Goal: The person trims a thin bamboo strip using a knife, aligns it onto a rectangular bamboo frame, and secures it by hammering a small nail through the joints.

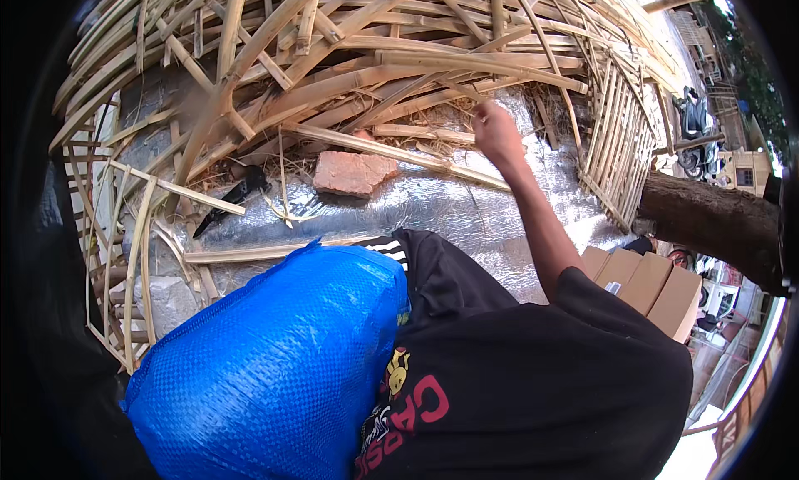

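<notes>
My right hand (498,135) is raised over the silvery sheet, its fingers curled closed. A short bamboo strip (459,87) ends close to its knuckles; whether the fingers grip it or something small, I cannot make out. Beyond the hand lies a tangled heap of split bamboo (349,43). A blue woven sack (266,355) covers my lap on the left. My left hand does not show. In front of my knees rests a reddish brick (354,174), with a dark, long, blade-like tool (225,205) to its left.
Silvery sheeting (433,210) covers the ground, with loose bamboo strips (250,254) across it. A woven bamboo lattice (620,135) leans at the right, beside a thick log (707,222). Cardboard boxes (649,284) stand near my right elbow. A grey block (171,305) is by the sack.
</notes>
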Demonstrator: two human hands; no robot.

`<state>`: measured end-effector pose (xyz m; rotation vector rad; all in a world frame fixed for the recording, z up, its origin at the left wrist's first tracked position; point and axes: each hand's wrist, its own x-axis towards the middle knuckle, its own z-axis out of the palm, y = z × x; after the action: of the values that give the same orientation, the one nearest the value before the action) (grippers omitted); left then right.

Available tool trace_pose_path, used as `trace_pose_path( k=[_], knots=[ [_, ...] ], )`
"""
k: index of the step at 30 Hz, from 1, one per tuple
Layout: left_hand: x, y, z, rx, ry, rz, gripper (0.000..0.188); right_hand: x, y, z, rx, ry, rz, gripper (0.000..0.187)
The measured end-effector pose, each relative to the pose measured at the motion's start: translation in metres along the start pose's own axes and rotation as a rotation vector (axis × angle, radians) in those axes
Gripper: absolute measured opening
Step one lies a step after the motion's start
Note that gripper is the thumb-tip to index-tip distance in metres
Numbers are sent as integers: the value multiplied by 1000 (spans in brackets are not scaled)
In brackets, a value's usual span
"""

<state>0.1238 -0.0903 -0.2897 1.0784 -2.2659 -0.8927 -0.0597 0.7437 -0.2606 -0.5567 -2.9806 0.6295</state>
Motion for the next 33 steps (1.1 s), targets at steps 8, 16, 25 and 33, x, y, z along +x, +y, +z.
trace_pose_path(
  k=[8,16,25,33],
  knots=[
    [14,18,14,-15,-24,50,29,-31,55,66,-314,11,88,37],
    [21,44,26,-18,-51,102,30,-31,64,24,-222,-334,30,20],
    [14,68,84,31,-63,105,33,-25,39,-4,-285,-306,-123,23],
    [21,56,75,26,-43,72,35,-84,-26,79,-155,-147,-416,38]
  ],
)
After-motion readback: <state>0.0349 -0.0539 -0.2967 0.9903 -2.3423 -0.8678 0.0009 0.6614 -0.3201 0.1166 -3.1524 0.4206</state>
